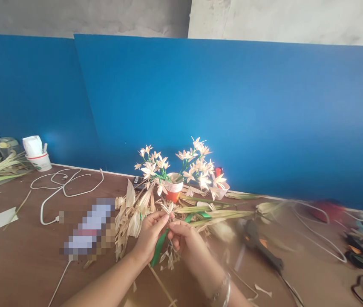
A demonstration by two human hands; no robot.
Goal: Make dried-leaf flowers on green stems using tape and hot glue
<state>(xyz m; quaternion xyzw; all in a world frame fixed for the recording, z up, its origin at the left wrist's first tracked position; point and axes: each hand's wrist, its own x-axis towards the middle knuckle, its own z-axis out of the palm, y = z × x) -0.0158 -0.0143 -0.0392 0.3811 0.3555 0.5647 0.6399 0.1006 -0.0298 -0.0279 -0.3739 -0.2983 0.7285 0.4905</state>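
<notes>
My left hand (pixel 152 233) is closed, its thumb and fingers pinching a small pale corn husk flower (pixel 168 207) just under its petals. From the right, my right hand (pixel 186 239) pinches at the flower's thin stem, fingertips close to the left ones. A strip of green tape (pixel 159 249) hangs down between the two hands; its upper end is at the right fingertips, partly hidden. Behind them, an orange and white paper cup (pixel 173 194) stands amid finished husk flowers (pixel 200 172) on green stems. Dry husks (pixel 125 221) lie to the left of my hands.
A dark glue gun (pixel 261 247) lies on the brown table (pixel 15 273) at right, blurred. White cables (pixel 64 187) and a blurred-out patch (pixel 88 230) are at left. A white cup (pixel 39 162) stands at far left. The blue panel (pixel 232 106) borders the table's back.
</notes>
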